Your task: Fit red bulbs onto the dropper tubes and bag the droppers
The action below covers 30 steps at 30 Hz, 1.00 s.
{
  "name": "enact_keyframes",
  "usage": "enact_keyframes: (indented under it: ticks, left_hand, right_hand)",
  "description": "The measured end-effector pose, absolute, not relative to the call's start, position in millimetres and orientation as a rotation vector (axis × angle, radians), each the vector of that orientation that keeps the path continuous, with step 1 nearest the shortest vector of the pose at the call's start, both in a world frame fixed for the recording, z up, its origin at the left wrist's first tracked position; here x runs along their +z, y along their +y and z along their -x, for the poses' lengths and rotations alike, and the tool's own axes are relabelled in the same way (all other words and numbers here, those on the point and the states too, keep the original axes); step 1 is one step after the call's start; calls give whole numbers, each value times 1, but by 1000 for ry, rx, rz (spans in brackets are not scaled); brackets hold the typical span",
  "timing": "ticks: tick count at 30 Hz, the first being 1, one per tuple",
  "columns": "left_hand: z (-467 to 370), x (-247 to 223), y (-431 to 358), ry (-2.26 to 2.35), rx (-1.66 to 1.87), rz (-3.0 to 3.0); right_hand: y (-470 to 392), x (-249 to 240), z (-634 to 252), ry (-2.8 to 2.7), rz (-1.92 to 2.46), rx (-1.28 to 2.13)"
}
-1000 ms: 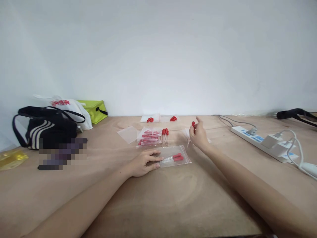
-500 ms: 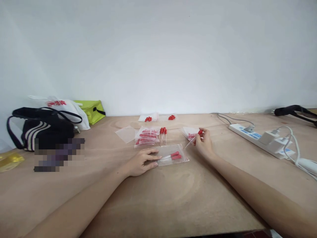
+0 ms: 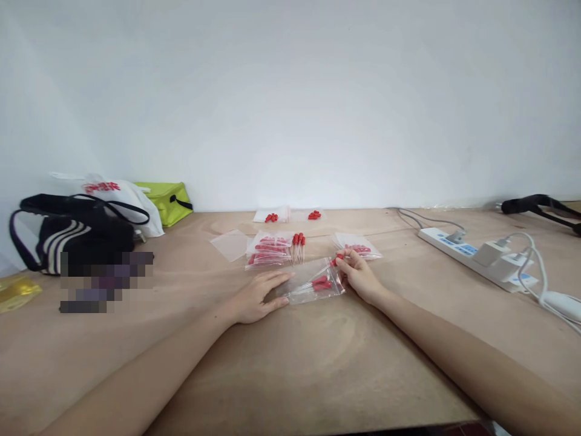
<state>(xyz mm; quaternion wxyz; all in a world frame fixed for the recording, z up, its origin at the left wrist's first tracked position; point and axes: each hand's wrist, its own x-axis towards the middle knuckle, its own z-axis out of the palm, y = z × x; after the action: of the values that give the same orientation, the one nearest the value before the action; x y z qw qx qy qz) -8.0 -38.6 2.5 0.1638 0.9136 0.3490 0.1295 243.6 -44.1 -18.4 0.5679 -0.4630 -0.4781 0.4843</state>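
A clear zip bag (image 3: 302, 295) lies on the wooden table, with red-capped droppers (image 3: 321, 283) inside. My left hand (image 3: 261, 297) rests at the bag's left end, thumb and fingers apart on either side of it. At the bag's right, open-looking edge, my right hand (image 3: 358, 275) pinches a red-capped dropper (image 3: 338, 259); its thin tip is hard to make out against the plastic. Loose red-capped droppers (image 3: 298, 242) lie behind the bag, beside a stack of filled bags (image 3: 269, 249). More filled bags (image 3: 358, 247) sit behind my right hand.
Two small bags, one left (image 3: 258, 215) and one right (image 3: 299, 215), with red pieces lie near the wall. A black bag (image 3: 86, 236) and green bag (image 3: 167, 203) stand left. A power strip (image 3: 472, 257) with cables is at right.
My right hand has moved left and toward me with the dropper, from the right-hand filled bags to the clear bag's edge. The clear bag's right edge looks more raised.
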Motion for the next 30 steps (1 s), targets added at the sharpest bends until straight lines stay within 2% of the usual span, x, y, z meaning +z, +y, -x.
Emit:
enact_keyframes:
  ticks: [9,17,24,30]
  left_hand:
    - [7,1,-38,985,358,-2637]
    - [7,1,-37,952,336,-2659]
    - [7,1,-37,923,358,-2655]
    - [7,3,-37,949,340,-2649]
  right_hand:
    - [-43,-17,-248,-1454,1253,1226]
    - [-34,-27,-258,-1817,1260,1015]
    - [-15,-19,-263,-1593,1503,385]
    - [7,-2,-227,-1824,1692,295]
